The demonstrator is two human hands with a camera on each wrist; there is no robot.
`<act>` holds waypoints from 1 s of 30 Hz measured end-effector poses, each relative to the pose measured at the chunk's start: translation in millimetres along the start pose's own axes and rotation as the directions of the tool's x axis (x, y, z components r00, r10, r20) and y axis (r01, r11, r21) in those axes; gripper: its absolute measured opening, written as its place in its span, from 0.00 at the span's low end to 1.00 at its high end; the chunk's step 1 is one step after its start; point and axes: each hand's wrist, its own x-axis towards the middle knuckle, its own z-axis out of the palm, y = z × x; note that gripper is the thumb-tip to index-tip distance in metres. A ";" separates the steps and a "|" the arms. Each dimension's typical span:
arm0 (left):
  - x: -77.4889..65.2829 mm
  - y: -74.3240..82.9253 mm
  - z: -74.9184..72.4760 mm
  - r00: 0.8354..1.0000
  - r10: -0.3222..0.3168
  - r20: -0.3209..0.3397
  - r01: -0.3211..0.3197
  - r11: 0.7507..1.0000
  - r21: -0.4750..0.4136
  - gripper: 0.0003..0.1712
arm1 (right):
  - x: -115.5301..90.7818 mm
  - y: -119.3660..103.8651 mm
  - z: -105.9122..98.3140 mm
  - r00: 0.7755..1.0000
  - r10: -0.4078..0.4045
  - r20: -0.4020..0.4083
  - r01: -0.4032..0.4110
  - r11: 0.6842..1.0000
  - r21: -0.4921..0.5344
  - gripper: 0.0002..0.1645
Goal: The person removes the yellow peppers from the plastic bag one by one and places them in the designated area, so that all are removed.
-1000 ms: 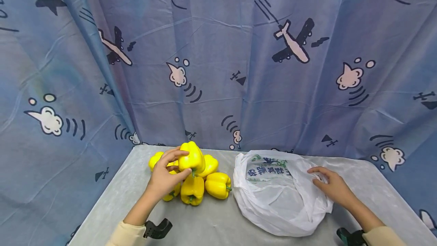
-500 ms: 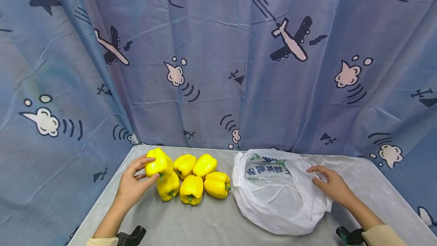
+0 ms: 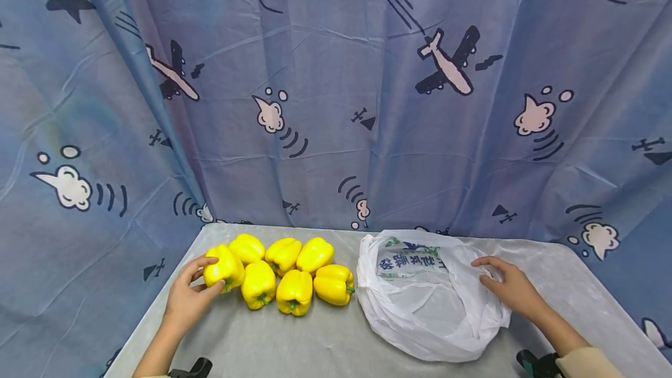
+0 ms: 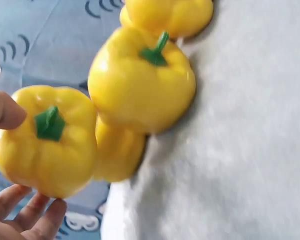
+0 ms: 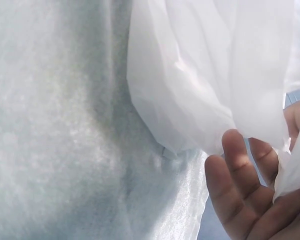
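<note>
My left hand (image 3: 186, 297) holds a yellow bell pepper (image 3: 223, 266) between thumb and fingers at the left end of a group of several yellow bell peppers (image 3: 294, 290). In the left wrist view the held pepper (image 4: 47, 142) shows its green stem, with fingertips under it. Beside it sits another pepper (image 4: 140, 82). On the right, a white plastic bag (image 3: 420, 337) lies with its mouth spread wide. My right hand (image 3: 511, 287) grips the bag's right edge. Folds of the bag (image 5: 200, 75) pass between its fingers in the right wrist view.
A pale grey cloth covers the table (image 3: 325, 346). Behind and to the left hangs a blue curtain (image 3: 325, 179) with printed planes and clouds. Blue printed lettering (image 3: 412, 262) shows inside the bag.
My left hand has carried its pepper leftward and lowered it to the left end of the group, uncovering the peppers behind. My right hand and the bag stay put.
</note>
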 end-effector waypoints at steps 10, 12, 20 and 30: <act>4.0 -25.4 -0.9 0.997 -0.045 0.070 0.043 0.999 0.032 0.25 | -2.1 2.1 -0.3 1.000 0.002 -0.001 -0.002 1.000 -0.008 0.18; 4.7 -29.3 0.1 0.995 -0.044 0.090 0.041 0.999 0.034 0.25 | -2.4 2.7 0.1 1.000 0.000 -0.006 0.000 1.000 -0.005 0.18; 6.7 -41.5 2.6 0.988 -0.067 0.137 0.064 0.998 0.025 0.25 | -3.9 3.2 -1.2 1.000 0.011 0.000 -0.011 1.000 -0.011 0.18; 12.9 -52.4 2.2 0.980 -0.021 0.198 0.014 0.999 0.033 0.31 | -10.0 5.0 -3.7 1.000 0.017 0.005 -0.017 1.000 0.012 0.21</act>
